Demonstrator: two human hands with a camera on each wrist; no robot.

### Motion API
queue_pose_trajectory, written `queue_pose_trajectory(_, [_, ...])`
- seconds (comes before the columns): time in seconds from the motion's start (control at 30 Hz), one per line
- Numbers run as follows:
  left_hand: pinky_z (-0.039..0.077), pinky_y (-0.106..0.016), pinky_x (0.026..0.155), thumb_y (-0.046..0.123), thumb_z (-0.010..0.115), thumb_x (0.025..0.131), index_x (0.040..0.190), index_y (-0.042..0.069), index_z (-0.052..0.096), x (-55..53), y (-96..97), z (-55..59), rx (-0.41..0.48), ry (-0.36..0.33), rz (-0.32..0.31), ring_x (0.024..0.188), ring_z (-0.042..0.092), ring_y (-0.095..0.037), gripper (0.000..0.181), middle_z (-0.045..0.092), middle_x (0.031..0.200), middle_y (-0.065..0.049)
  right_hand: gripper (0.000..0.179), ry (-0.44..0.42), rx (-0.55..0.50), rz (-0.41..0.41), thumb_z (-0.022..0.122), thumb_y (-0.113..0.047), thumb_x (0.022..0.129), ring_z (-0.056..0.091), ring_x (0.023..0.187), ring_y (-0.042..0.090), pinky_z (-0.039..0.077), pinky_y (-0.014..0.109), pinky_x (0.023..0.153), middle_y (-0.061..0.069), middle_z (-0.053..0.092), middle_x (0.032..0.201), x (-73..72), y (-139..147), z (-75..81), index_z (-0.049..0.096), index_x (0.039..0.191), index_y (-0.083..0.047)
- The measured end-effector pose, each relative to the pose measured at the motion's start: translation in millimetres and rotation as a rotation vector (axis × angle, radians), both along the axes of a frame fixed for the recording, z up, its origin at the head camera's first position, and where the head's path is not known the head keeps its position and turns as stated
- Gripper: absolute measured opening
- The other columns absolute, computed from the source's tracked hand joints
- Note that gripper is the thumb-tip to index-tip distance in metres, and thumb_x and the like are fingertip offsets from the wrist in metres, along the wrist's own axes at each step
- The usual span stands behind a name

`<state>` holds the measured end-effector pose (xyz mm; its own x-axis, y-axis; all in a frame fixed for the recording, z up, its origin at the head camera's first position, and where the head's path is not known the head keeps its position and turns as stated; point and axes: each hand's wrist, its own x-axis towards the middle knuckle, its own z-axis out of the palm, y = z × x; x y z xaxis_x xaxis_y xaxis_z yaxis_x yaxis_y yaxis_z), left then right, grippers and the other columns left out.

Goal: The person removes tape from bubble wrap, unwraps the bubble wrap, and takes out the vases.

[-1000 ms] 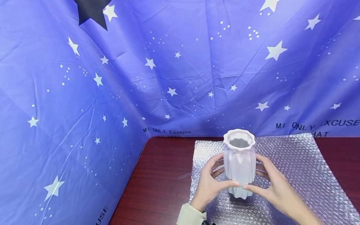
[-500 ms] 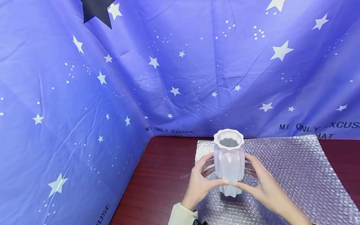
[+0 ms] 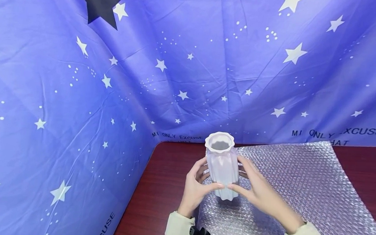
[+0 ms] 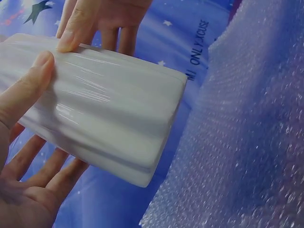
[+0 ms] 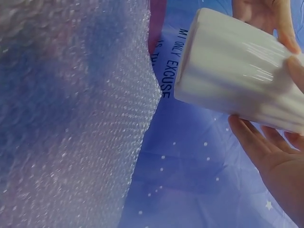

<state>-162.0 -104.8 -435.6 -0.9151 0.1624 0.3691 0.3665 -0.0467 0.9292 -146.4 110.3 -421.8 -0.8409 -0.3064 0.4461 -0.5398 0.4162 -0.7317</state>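
A glossy white vase [image 3: 223, 166] with a scalloped rim and fluted sides is held between both hands, its mouth facing up and its top leaning slightly left. The left hand [image 3: 194, 189] grips its left side, thumb across the front and fingers wrapped behind. On the opposite side the right hand [image 3: 259, 192] grips it the same way, and the two thumb tips nearly meet. Both wrist views show the vase's base [image 4: 161, 128] apart from the bubble wrap [image 5: 85, 142]. The far fingertips are partly hidden behind the vase.
A sheet of bubble wrap [image 3: 300, 182] lies on the dark red wooden table [image 3: 161, 180]. Blue star-printed cloth [image 3: 190, 74] hangs behind the table and along its left side. Black straps [image 3: 200, 234] circle the wrists.
Both hands have carried the vase leftward over the bubble wrap, toward its left edge. The vase now leans a little more to the left. The head view has shifted slightly.
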Motion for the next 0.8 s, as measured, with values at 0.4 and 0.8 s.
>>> queue_pose_trajectory(0.4, [0.053, -0.036, 0.099, -0.001, 0.086, 0.071, 0.139, 0.013, 0.056, -3.9, -27.4, -2.3, 0.026, 0.041, 0.030, 0.118, 0.063, -0.022, 0.076, 0.062, 0.132, -0.013, 0.086, -0.037, -0.010, 0.034, 0.075, -0.034, 0.087, 0.055, 0.126, 0.034, 0.054, 0.046, 0.096, 0.012, 0.043, 0.148, -8.9, -27, 4.7, 0.026, 0.156, -0.017])
queue_pose_trajectory(0.8, [0.053, -0.035, 0.098, -0.004, 0.086, 0.070, 0.139, 0.012, 0.055, -3.3, -52.0, -4.6, 0.008, 0.037, 0.088, 0.117, 0.063, -0.019, 0.077, 0.063, 0.131, -0.014, 0.087, -0.097, -0.056, 0.089, 0.077, -0.033, 0.085, 0.056, 0.125, 0.031, 0.053, 0.041, 0.098, 0.007, 0.047, 0.145, -15.4, -52, 4.8, 0.027, 0.155, -0.017])
